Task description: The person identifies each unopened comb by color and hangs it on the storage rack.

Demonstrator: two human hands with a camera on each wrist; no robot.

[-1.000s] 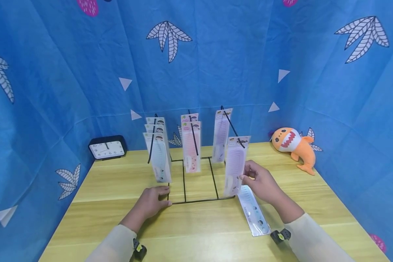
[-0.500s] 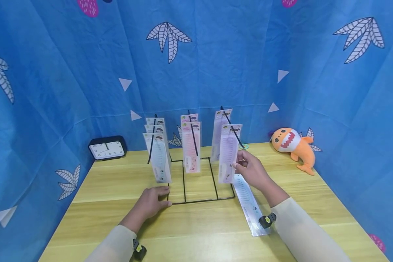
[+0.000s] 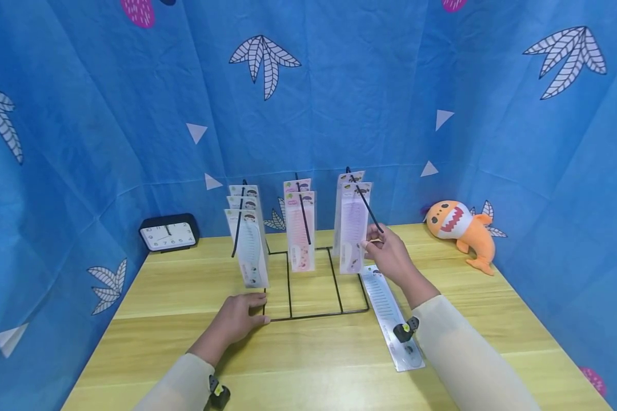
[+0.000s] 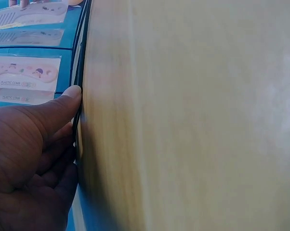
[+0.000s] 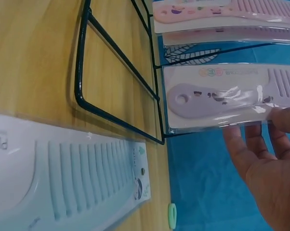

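Note:
In the head view a black wire display rack (image 3: 316,315) stands on the table, packaged plastic combs hanging from its hooks. My right hand (image 3: 392,260) pinches the lower side edge of a packaged purple comb (image 3: 353,228), thumb in front, fingers behind. This comb hangs on the right hook, before another purple one. At the rack's front left corner my left hand (image 3: 233,319) grips the base wire; the left wrist view shows its thumb (image 4: 70,96) against the wire. Pale blue combs (image 3: 251,251) hang on the left hook, pink combs (image 3: 300,228) on the middle one.
A packaged pale blue comb (image 3: 385,308) lies on the table right of the rack, under my right forearm. A black clock (image 3: 168,233) stands at the back left, an orange shark plush (image 3: 460,228) at the back right. Blue curtain (image 3: 370,85) surrounds the table (image 3: 308,365).
My right hand has moved the purple comb back and left along the right hook, closer to the other purple one. My left hand has stayed on the rack's corner.

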